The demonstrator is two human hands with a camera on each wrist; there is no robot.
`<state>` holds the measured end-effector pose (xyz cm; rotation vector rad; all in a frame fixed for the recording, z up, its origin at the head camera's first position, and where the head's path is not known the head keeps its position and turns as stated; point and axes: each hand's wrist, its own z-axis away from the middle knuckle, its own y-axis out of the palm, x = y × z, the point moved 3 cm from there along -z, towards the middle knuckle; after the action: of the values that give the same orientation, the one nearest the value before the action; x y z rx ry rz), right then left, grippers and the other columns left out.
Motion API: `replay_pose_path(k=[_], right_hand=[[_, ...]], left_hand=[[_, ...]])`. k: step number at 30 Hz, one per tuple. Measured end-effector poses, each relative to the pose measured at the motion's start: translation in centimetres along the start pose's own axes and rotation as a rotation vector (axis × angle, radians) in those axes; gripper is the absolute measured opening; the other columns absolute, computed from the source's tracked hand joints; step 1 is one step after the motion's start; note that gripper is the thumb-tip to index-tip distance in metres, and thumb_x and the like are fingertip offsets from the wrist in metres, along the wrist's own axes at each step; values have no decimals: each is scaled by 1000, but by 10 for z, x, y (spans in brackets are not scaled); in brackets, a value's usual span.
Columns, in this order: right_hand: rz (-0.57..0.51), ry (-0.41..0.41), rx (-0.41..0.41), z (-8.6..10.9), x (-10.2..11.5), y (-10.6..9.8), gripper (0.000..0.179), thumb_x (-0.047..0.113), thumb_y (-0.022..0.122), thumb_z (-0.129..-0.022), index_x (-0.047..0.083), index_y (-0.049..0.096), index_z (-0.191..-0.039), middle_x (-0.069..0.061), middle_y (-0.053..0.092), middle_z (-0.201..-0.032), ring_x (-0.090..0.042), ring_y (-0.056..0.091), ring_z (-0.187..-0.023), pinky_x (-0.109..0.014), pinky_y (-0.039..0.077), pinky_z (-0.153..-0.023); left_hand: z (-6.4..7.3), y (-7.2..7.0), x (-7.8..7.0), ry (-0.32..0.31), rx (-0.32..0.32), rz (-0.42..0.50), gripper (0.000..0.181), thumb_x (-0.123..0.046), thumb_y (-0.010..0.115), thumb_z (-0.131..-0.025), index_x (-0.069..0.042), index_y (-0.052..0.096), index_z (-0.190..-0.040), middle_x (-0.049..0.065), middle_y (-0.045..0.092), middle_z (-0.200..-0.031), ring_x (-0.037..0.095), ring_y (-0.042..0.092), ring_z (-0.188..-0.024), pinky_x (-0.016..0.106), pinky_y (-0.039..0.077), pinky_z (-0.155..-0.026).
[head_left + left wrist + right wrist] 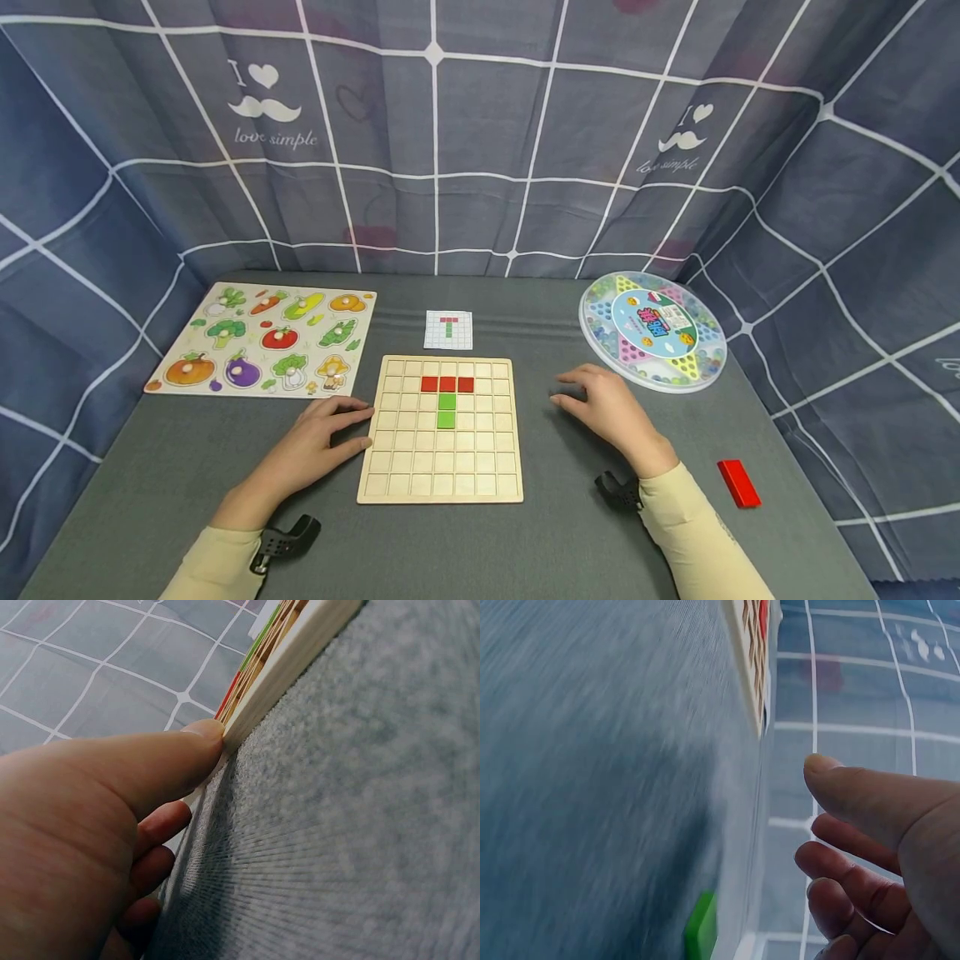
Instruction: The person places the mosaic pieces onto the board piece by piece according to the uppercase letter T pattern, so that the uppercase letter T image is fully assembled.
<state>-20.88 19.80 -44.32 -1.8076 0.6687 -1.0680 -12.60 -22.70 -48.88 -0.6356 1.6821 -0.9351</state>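
A wooden grid board [405,462] lies flat on the table with three red tiles [447,384] in a row. Two green tiles [446,411] run down from the middle red one. My left hand [303,450] is at the board's left side, thumb and fingertips right at its edge. To the right of the board, my right hand [611,408] hovers over the table with loosely bent fingers and holds nothing. The right wrist view shows a green block [700,927] on the table below this hand; the hand or arm hides it in the head view.
Behind the board lies a small card [448,330] printed with a red and green T on a grid. A vegetable puzzle board [300,333] lies at the back left, a round game board [652,331] at the back right. A red block [738,483] lies beside my right forearm.
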Motion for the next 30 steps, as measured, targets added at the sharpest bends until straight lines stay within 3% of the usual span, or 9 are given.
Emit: replay_pose_path(k=[7, 14, 23, 30], right_hand=[[10, 50, -18, 19, -25, -7, 37, 29, 79, -86, 5, 74, -114, -6, 69, -105, -21, 61, -81, -41, 50, -72], [-1, 78, -29, 31, -42, -4, 35, 27, 80, -85, 5, 75, -112, -6, 70, -104, -20, 63, -86, -44, 51, -75], [19, 150, -11, 41, -53, -1, 31, 25, 81, -84, 6, 76, -107, -5, 69, -97, -19, 63, -84, -44, 51, -73], [19, 148, -8, 41, -54, 0, 30, 25, 80, -85, 6, 76, -107, -7, 70, -99, -22, 65, -87, -46, 52, -75]], left_hand=[[0, 1, 1, 12, -4, 3, 44, -34, 74, -91, -14, 68, -130, 3, 57, -129, 28, 45, -123, 55, 35, -100], [-1, 1, 1, 16, -3, 0, 45, -33, 75, -90, -13, 68, -130, 3, 57, -129, 28, 46, -122, 55, 36, -99], [-2, 1, 1, 19, -9, 0, 45, -33, 76, -89, -13, 68, -129, 3, 57, -129, 28, 45, -123, 55, 36, -99], [-1, 0, 0, 15, -5, 1, 45, -32, 76, -89, -13, 68, -130, 4, 57, -129, 28, 46, -122, 55, 36, -99]])
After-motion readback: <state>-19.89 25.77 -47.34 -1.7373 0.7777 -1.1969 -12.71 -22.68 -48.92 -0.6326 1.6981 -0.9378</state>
